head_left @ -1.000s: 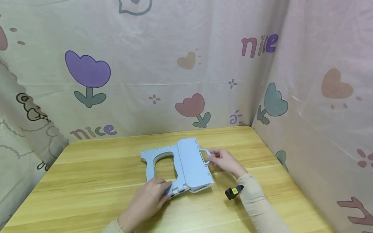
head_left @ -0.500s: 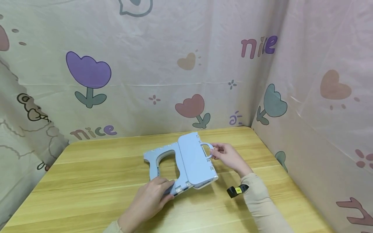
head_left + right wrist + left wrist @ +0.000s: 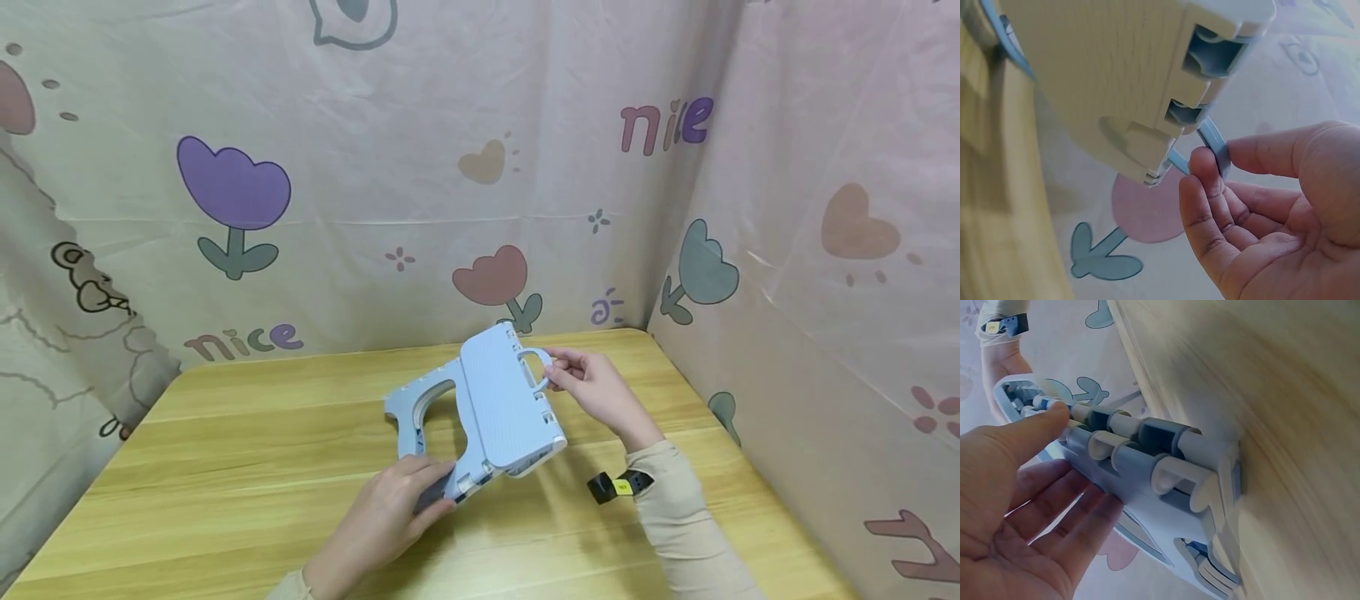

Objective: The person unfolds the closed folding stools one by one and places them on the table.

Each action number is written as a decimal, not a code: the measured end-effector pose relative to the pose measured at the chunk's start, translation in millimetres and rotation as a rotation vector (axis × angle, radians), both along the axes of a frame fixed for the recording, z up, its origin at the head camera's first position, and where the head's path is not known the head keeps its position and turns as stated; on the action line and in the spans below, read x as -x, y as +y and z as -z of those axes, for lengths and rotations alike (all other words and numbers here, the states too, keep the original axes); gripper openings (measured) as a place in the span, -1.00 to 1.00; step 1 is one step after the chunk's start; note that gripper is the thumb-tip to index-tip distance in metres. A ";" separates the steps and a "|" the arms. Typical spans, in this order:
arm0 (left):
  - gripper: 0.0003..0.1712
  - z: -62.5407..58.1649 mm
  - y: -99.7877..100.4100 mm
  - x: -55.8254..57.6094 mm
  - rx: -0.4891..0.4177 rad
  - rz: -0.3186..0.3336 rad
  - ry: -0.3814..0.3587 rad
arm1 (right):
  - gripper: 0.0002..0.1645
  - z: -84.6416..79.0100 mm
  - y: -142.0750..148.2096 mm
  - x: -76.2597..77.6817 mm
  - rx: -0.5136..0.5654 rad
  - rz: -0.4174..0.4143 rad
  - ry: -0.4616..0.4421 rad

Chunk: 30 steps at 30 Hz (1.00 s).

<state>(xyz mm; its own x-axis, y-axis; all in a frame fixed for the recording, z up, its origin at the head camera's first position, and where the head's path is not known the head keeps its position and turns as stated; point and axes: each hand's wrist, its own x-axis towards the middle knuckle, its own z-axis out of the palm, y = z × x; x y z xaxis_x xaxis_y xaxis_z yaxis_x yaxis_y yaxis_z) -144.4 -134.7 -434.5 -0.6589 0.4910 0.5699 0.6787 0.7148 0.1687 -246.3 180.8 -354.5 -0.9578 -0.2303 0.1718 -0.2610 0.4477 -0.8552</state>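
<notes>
A light blue plastic folding step stool point(image 3: 498, 408), folded flat, tilts over the table with its handle side raised. Its ribbed top panel faces up, and an arched leg frame extends to the left. My left hand point(image 3: 397, 500) grips the near edge, thumb on one side and fingers on the other. In the left wrist view that edge shows blue and white hinge knuckles point(image 3: 1138, 465), and the stool's far end is down at the wood. With thumb and fingertips, my right hand point(image 3: 592, 392) pinches the blue loop handle point(image 3: 1215, 147). The stool's underside appears white in the right wrist view.
The wooden table point(image 3: 247, 450) reaches back to a hanging cloth point(image 3: 345, 167) printed with flowers and hearts. More cloth hangs along the right side. A black strap with a yellow label point(image 3: 622, 487) sits on the right wrist.
The stool's handle side has risen and shifted slightly right, tilting more steeply. My right hand has lifted with the handle, while the left hand keeps its grip on the near edge.
</notes>
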 end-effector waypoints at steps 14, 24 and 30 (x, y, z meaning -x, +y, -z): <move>-0.46 0.4 -0.6 0.0 -0.147 0.098 -0.020 | -0.42 -30.9 -7.8 -13.9 -0.009 0.004 0.049; -0.51 0.5 -0.4 0.7 -0.228 0.120 -0.120 | -0.41 -44.3 -16.2 -15.4 0.028 -0.040 0.098; -0.49 1.5 0.6 2.2 -0.275 0.155 -0.133 | -0.42 -54.1 -22.7 -17.6 0.030 -0.052 0.120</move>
